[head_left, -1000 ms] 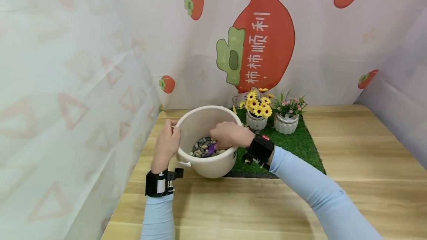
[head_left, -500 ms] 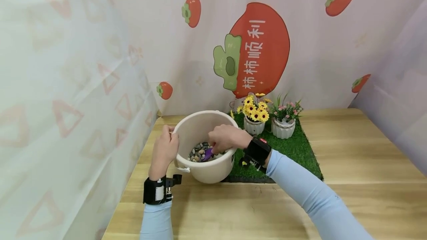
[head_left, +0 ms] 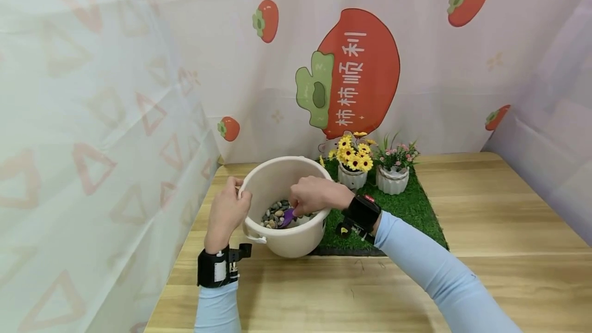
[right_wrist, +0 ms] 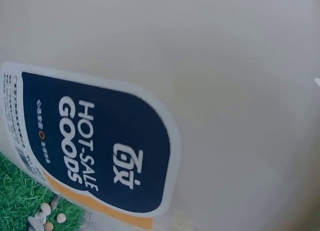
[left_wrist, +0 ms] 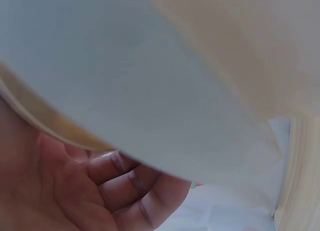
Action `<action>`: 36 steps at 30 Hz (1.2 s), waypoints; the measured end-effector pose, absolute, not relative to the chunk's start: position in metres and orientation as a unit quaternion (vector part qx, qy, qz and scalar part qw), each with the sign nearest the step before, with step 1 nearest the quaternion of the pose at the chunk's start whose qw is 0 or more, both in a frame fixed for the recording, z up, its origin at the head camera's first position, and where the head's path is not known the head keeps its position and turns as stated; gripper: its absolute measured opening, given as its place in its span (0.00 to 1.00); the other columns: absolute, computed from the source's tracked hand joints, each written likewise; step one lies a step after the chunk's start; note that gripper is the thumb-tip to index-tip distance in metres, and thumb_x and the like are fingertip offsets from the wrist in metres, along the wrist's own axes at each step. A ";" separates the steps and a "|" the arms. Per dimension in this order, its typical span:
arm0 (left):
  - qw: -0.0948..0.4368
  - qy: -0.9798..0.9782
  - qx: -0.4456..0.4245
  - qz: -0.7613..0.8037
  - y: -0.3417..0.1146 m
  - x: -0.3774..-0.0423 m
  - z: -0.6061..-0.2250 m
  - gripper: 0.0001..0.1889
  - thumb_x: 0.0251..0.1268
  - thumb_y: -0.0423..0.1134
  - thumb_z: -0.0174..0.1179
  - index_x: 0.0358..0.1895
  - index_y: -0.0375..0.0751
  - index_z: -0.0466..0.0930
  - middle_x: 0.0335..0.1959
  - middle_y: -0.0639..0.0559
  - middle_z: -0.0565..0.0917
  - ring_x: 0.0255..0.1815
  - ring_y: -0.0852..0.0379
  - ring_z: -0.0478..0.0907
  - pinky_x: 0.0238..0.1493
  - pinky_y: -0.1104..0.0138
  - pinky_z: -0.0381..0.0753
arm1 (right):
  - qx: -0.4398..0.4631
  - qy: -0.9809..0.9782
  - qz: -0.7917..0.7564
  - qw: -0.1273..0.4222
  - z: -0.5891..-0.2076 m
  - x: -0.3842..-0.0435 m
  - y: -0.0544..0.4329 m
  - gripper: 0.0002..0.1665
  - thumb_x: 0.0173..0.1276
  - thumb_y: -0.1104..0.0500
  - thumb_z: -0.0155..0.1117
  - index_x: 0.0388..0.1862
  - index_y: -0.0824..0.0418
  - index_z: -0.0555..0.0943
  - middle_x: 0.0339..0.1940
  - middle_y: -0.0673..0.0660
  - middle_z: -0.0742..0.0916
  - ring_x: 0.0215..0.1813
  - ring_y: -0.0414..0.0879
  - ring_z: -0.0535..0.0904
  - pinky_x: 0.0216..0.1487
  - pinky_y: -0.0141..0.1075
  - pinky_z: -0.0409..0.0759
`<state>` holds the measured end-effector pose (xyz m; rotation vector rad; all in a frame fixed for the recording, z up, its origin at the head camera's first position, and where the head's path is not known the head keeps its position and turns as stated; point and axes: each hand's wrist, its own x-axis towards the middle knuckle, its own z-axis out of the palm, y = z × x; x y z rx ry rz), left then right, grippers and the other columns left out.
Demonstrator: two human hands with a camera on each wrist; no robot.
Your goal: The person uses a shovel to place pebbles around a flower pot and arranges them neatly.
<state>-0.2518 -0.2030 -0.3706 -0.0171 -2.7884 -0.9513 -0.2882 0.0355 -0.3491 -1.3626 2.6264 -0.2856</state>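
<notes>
A beige plastic bucket (head_left: 291, 243) stands on the table, tilted somewhat toward the viewer, with grey and tan pebbles (head_left: 272, 213) inside. My left hand (head_left: 226, 215) grips its rim at the left side, the thumb over the edge. In the left wrist view, the curled fingers (left_wrist: 145, 193) show under the blurred bucket wall. Reaching over the right rim, my right hand (head_left: 316, 192) holds a small purple scoop (head_left: 288, 216) down among the pebbles. The right wrist view has the bucket's outer wall with a dark blue label (right_wrist: 100, 141); the right hand is hidden there.
Right of the bucket lies a green turf mat (head_left: 409, 220). On it stand a white pot of yellow flowers (head_left: 352, 176) and a white pot of pink flowers (head_left: 392, 180). Loose pebbles (right_wrist: 46, 208) lie on the turf beside the bucket. A printed cloth (head_left: 259, 81) hangs behind the table.
The head view has shifted slightly, so everything sits lower in it. Inside the bucket, the scoop has moved a little to the left among the pebbles. My left hand keeps its grip on the rim.
</notes>
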 end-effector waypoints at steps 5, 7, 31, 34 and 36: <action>0.099 -0.941 -0.008 -0.322 -0.204 -0.250 -0.371 0.23 0.66 0.45 0.46 0.61 0.39 0.71 0.46 0.40 0.84 0.44 0.44 0.83 0.42 0.55 0.79 | -0.424 0.895 -0.073 0.115 -0.347 -0.289 0.031 0.15 0.67 0.55 0.66 0.19 0.53 0.81 0.15 0.43 0.72 0.20 0.37 0.62 0.28 0.31 0.59; 0.097 -0.941 -0.003 -0.325 -0.204 -0.250 -0.372 0.23 0.66 0.45 0.46 0.61 0.39 0.70 0.46 0.40 0.84 0.45 0.44 0.82 0.43 0.54 0.79 | -0.396 0.907 -0.060 0.131 -0.348 -0.289 0.028 0.20 0.66 0.56 0.65 0.14 0.51 0.73 0.14 0.44 0.67 0.19 0.39 0.59 0.27 0.33 0.57; 0.110 -0.940 -0.003 -0.321 -0.203 -0.256 -0.376 0.22 0.67 0.44 0.46 0.61 0.38 0.71 0.43 0.39 0.85 0.42 0.42 0.83 0.40 0.55 0.80 | -0.426 0.898 -0.100 0.039 -0.350 -0.288 0.033 0.27 0.65 0.48 0.68 0.10 0.48 0.68 0.09 0.43 0.63 0.16 0.36 0.57 0.24 0.31 0.52; 0.109 -0.939 -0.001 -0.327 -0.204 -0.255 -0.376 0.22 0.68 0.44 0.46 0.61 0.39 0.71 0.44 0.39 0.85 0.43 0.42 0.83 0.41 0.53 0.80 | -0.435 0.894 -0.098 0.029 -0.350 -0.288 0.033 0.27 0.65 0.48 0.68 0.11 0.48 0.67 0.11 0.43 0.62 0.16 0.36 0.56 0.26 0.31 0.52; 0.109 -0.938 -0.001 -0.328 -0.204 -0.255 -0.375 0.22 0.68 0.44 0.46 0.62 0.39 0.71 0.44 0.38 0.85 0.44 0.42 0.83 0.42 0.53 0.80 | -0.438 0.893 -0.098 0.022 -0.350 -0.288 0.034 0.26 0.66 0.48 0.67 0.12 0.48 0.67 0.11 0.44 0.62 0.17 0.36 0.55 0.26 0.31 0.52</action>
